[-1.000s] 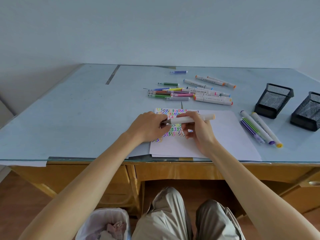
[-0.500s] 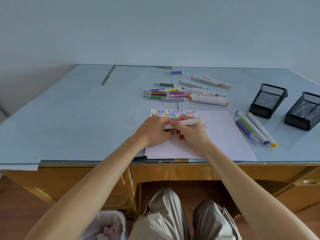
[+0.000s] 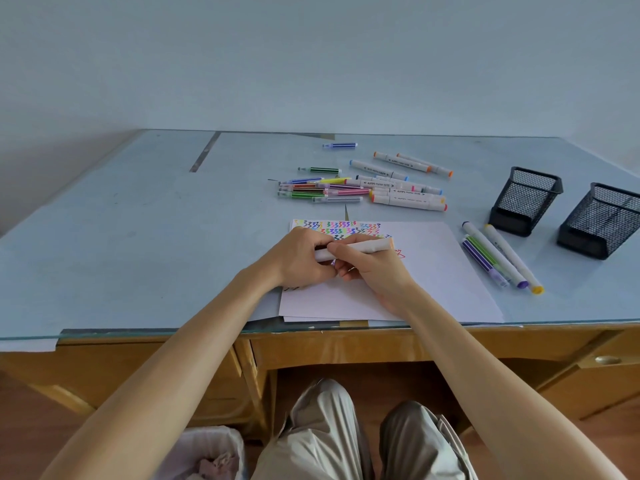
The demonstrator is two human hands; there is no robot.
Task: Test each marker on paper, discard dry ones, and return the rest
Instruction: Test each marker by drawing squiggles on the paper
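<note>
**Glass-topped desk and its load**

A wooden desk (image 3: 332, 348) carries a pale blue glass top. On it lie white paper (image 3: 433, 289) scribbled with coloured zigzags, a loose heap of markers (image 3: 360, 188) beyond it, four markers (image 3: 498, 258) just right of the paper, and two black mesh holders (image 3: 526, 199) at far right.

We see a pale blue wall (image 3: 311, 57) filling the upper half of the frame. Below it spreads a glass-topped desk (image 3: 121, 237) on a yellow wooden frame (image 3: 346, 348), with a round metal drawer knob (image 3: 606, 359) at lower right. Along the bottom edge sit knees in beige trousers (image 3: 322, 441) above a reddish-brown wooden floor (image 3: 31, 410).
</note>
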